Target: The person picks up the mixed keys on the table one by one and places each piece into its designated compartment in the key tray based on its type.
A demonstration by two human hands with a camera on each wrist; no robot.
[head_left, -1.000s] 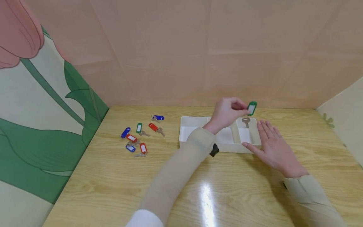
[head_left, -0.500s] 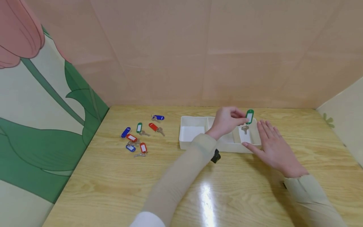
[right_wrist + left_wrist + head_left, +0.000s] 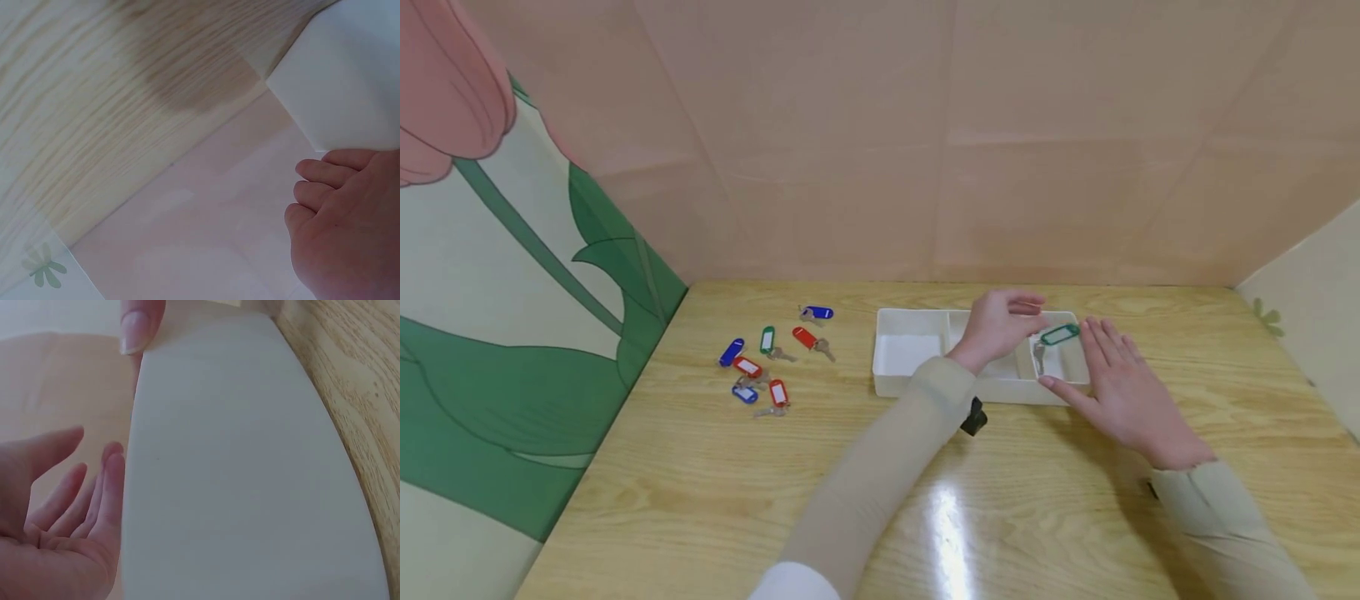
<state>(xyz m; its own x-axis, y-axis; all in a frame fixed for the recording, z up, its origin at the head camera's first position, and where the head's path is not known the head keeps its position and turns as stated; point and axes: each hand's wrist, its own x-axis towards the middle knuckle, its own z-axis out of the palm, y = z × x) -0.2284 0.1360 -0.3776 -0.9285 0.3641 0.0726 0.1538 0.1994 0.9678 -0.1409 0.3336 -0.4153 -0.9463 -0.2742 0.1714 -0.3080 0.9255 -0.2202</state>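
One green-rimmed, pale-centred tag [image 3: 1060, 335]; greyish metal key [image 3: 1039, 358] beside.

Beige sleeves [image 3: 865, 475] are worn, the left meeting white fabric [image 3: 796, 583].

White plastic tray [image 3: 895, 385]: mid compt. [image 3: 1004, 367] part-hidden by bare L hand [image 3: 997, 329]; green-rimmed plastic key tag [image 3: 1060, 335]: label unreadably small; beige R sleeve [image 3: 1225, 529] cut off btm.

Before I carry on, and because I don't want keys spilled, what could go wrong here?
The green tag slants near the tray's right-hand rim, so it might catch there. The left sleeve crosses the tray's front edge and could nudge it. A red tag and a blue tag have keys bunched between them; lifting one might drag another.
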